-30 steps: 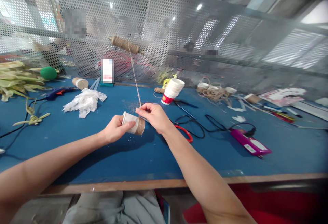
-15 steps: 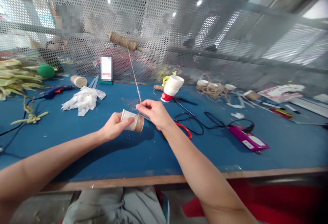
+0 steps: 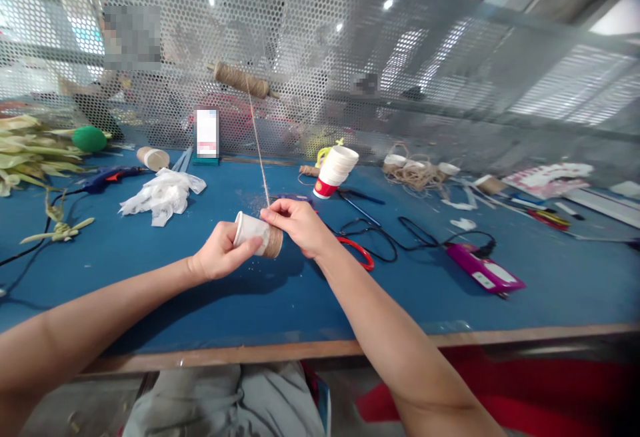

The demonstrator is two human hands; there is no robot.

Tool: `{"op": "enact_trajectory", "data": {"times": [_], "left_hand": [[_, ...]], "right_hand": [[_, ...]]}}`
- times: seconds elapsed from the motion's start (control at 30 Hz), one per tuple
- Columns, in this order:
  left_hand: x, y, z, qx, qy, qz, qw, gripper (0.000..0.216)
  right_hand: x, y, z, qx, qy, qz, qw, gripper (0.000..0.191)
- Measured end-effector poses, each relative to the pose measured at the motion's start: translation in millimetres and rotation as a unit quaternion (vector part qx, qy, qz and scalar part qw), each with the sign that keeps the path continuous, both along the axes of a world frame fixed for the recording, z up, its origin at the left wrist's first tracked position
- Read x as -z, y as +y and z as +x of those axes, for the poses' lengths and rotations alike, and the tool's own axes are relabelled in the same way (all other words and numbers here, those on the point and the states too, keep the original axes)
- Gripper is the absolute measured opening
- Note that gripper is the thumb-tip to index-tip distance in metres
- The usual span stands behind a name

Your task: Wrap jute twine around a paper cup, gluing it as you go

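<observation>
Left hand [image 3: 217, 255]: gripped the paper cup [image 3: 256, 233] sideways.
Right hand [image 3: 299, 225]: pinched the twine [image 3: 259, 147] just above the cup.

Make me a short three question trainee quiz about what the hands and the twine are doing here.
1. True or false: the left hand holds the paper cup on its side.
2. Where does the twine strand come from? A) spool on the mesh panel B) stack of cups C) glue gun
3. Which hand pinches the twine?

Key: 1 true; 2 A; 3 right hand.
</observation>
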State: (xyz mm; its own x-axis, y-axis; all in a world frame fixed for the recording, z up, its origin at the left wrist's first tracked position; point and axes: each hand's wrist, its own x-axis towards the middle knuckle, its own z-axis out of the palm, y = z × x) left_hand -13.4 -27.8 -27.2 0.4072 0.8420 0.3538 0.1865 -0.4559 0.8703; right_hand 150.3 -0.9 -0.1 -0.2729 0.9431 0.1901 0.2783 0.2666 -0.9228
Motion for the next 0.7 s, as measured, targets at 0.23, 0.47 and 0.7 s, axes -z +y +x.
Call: {"op": "enact_trajectory", "data": {"times": [0.23, 0.47, 0.7], "left_hand": [[-4.3, -0.6, -0.2, -0.006, 0.03, 0.109, 0.994, 0.035], [0.3, 6.3, -2.7, 0.02, 0.008, 0.18, 0.983, 0.03], [0.1, 15.3, 1.5, 0.048, -0.085, -0.161, 0.982, 0.03]], "right_hand": [[-0.9, 0.3, 1.9, -0.029, 0.026, -0.08, 0.996, 0.025], [2.9, 2.4, 4.1, -0.06, 0.011, -0.149, 0.987, 0.025], [5.1, 8.1, 5.7, -0.005, -0.089, -0.067, 0.994, 0.028]]}}
